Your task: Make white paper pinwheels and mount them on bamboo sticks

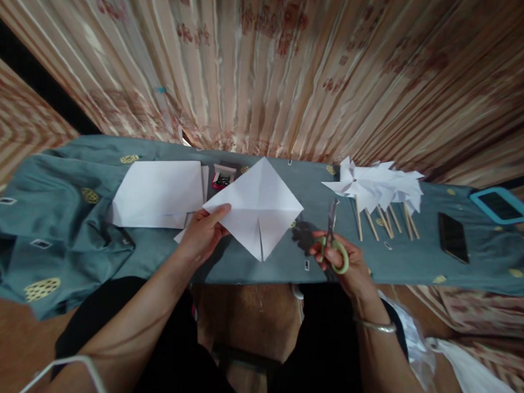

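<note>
Left hand (207, 232) is pinching a white paper square (257, 196) mid-frame; right hand (348, 265) is gripping scissors (332, 219).
The blades are pointing toward the frame's top, right of the paper and apart from its bottom-corner slit, which is lying nearer the left hand. The sheet is hiding some left fingers; I can't tell whether the blades are parting.

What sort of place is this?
Likely a room in someone's home, used as a makeshift craft spot: patterned curtains hang behind a long cloth-covered surface, which bears a pile of white paper and pinwheels on sticks.
</note>
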A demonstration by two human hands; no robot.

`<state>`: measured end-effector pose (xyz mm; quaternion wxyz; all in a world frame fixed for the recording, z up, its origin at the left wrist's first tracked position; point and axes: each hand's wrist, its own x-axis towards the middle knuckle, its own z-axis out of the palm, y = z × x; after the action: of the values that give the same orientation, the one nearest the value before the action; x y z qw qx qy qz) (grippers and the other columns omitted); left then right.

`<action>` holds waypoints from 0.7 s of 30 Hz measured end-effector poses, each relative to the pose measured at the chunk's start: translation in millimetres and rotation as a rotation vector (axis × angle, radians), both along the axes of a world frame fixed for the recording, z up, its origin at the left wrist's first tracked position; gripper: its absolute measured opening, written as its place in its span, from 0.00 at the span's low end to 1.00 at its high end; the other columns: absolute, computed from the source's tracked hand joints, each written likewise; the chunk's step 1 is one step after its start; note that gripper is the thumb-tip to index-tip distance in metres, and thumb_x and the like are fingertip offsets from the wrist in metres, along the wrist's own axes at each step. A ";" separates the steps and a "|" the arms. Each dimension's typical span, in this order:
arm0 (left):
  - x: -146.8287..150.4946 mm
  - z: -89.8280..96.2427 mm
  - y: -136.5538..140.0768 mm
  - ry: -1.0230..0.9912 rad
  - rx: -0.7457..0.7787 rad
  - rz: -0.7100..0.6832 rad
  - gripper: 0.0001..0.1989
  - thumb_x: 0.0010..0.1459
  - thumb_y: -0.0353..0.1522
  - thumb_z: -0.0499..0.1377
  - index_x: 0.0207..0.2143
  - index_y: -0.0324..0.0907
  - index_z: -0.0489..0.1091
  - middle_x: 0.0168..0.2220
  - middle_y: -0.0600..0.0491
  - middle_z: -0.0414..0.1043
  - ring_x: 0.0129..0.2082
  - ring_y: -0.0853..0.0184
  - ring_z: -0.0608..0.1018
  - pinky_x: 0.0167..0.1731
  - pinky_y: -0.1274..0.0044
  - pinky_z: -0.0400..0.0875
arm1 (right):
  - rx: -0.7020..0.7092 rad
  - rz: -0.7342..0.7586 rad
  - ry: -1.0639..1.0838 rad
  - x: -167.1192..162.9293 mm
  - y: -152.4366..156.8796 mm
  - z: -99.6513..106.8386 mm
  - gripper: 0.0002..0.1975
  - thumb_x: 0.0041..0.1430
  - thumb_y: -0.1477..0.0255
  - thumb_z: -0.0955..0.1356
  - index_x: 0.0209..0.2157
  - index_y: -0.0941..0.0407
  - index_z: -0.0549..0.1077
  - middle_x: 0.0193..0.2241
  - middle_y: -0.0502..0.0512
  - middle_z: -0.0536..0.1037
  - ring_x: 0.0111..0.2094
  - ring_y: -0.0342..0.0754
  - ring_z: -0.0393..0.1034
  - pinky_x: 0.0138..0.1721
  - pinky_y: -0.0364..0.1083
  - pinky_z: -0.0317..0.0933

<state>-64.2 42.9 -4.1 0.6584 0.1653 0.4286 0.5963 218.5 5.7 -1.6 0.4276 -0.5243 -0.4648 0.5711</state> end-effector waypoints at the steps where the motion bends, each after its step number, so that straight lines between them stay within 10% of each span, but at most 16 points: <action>1: 2.9 -1.4 -1.8 0.013 -0.012 -0.034 0.09 0.45 0.27 0.68 0.32 0.36 0.75 0.28 0.50 0.80 0.32 0.63 0.81 0.39 0.72 0.77 | 0.044 -0.094 -0.032 -1.8 2.3 -2.4 0.25 0.42 0.57 0.77 0.41 0.55 0.76 0.28 0.53 0.78 0.24 0.43 0.68 0.21 0.40 0.60; 9: 12.5 -11.9 -9.4 0.161 -0.034 -0.217 0.04 0.44 0.25 0.67 0.26 0.36 0.76 0.25 0.48 0.78 0.25 0.64 0.78 0.27 0.78 0.71 | 0.161 -0.196 -0.272 -4.7 13.4 -4.6 0.25 0.39 0.63 0.78 0.41 0.54 0.75 0.28 0.49 0.79 0.31 0.45 0.72 0.36 0.46 0.66; 21: 17.3 -14.9 -13.1 0.182 0.025 -0.370 0.20 0.41 0.44 0.69 0.32 0.39 0.76 0.33 0.48 0.80 0.36 0.55 0.80 0.38 0.68 0.74 | 0.010 -0.029 -0.044 -33.5 10.9 -3.0 0.19 0.35 0.64 0.79 0.29 0.56 0.75 0.18 0.43 0.72 0.19 0.38 0.61 0.22 0.39 0.58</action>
<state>-46.8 29.7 -19.0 0.7130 0.3028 0.4412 0.4530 185.0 16.6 -4.6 0.4284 -0.5411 -0.4694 0.5508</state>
